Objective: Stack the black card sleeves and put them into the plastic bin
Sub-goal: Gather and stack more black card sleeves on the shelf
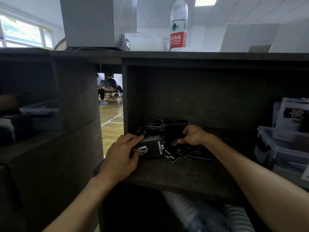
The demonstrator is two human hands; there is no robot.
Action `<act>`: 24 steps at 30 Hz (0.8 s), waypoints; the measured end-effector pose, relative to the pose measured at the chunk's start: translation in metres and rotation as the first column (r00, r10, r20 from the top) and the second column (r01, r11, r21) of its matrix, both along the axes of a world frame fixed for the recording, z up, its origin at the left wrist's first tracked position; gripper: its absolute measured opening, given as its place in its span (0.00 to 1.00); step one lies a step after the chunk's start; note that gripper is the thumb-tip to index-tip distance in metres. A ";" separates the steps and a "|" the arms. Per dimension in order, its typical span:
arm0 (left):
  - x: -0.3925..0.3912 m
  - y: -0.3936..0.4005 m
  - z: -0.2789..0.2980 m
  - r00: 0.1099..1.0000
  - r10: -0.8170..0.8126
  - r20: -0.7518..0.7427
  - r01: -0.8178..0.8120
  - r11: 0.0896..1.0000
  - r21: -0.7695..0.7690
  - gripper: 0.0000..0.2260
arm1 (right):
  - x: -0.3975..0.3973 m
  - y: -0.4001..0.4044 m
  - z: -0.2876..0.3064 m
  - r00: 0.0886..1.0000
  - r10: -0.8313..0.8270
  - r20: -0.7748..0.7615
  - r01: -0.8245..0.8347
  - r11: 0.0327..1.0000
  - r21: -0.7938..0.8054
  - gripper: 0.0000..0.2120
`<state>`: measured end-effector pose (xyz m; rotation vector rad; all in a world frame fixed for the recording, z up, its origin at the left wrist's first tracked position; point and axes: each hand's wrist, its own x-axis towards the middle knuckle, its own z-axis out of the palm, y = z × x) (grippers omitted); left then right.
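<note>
Left hand (pixel 122 149) gripping thick rectangular stack (pixel 151 149) of glossy black sleeves, frame centre; right hand (pixel 194 135) pinching flat loose sleeves (pixel 175 144) on dark wooden shelf (pixel 175 174); clear plastic bin (pixel 282 148) at right.

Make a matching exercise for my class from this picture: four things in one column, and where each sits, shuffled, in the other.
Things
1. water bottle
2. stack of black sleeves
3. loose black sleeves
4. plastic bin

Places
A. gripped by the left hand
B. at the right edge, beside the shelf
C. on top of the cabinet
D. scattered on the shelf under the right hand

Pairs: 1-C, 2-A, 3-D, 4-B
</note>
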<state>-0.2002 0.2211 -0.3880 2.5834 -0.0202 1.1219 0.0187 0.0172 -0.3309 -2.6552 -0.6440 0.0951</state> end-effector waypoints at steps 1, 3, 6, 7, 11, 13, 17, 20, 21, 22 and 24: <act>-0.001 0.000 0.000 1.000 0.000 0.004 0.000 1.000 -0.003 0.20 | 0.001 -0.001 0.001 1.000 -0.013 -0.024 0.014 1.000 0.022 0.28; -0.001 -0.001 0.001 1.000 0.000 0.013 0.000 1.000 -0.008 0.19 | 0.006 -0.006 0.002 0.998 -0.049 -0.038 0.053 0.993 0.109 0.22; 0.000 -0.001 0.001 1.000 -0.002 0.014 0.002 1.000 -0.004 0.19 | 0.009 -0.022 -0.001 0.995 -0.054 -0.090 0.078 0.953 0.292 0.22; 0.000 -0.001 0.000 1.000 -0.004 0.017 0.004 1.000 -0.008 0.18 | 0.009 -0.028 -0.003 0.993 -0.021 -0.114 0.060 0.935 0.349 0.26; 0.001 0.000 -0.001 1.000 -0.007 0.023 0.007 1.000 -0.018 0.19 | 0.005 -0.047 -0.012 0.998 0.007 -0.062 0.010 0.962 0.272 0.28; 0.002 0.000 -0.001 1.000 -0.007 0.023 0.008 1.000 -0.020 0.19 | 0.001 -0.053 -0.016 0.998 -0.055 -0.008 0.055 0.980 0.190 0.28; 0.001 -0.001 0.000 1.000 0.001 0.023 0.000 1.000 -0.023 0.19 | -0.034 -0.046 -0.017 0.918 -0.070 0.391 0.052 0.997 0.057 0.25; 0.001 -0.001 0.000 1.000 -0.001 0.021 0.001 1.000 -0.022 0.19 | -0.073 -0.027 -0.019 0.930 0.033 0.365 -0.031 0.999 -0.012 0.35; 0.001 -0.001 0.000 1.000 -0.002 0.019 0.002 1.000 -0.024 0.19 | -0.083 -0.021 -0.021 0.941 0.055 0.335 -0.035 0.997 -0.067 0.40; 0.001 -0.001 0.000 1.000 -0.003 0.016 0.003 1.000 -0.027 0.19 | -0.089 -0.017 -0.024 0.945 0.066 0.319 -0.031 0.993 -0.112 0.43; 0.002 0.000 0.000 1.000 -0.001 0.014 0.001 1.000 -0.027 0.19 | -0.096 -0.013 -0.024 0.949 0.066 0.309 -0.024 0.990 -0.137 0.42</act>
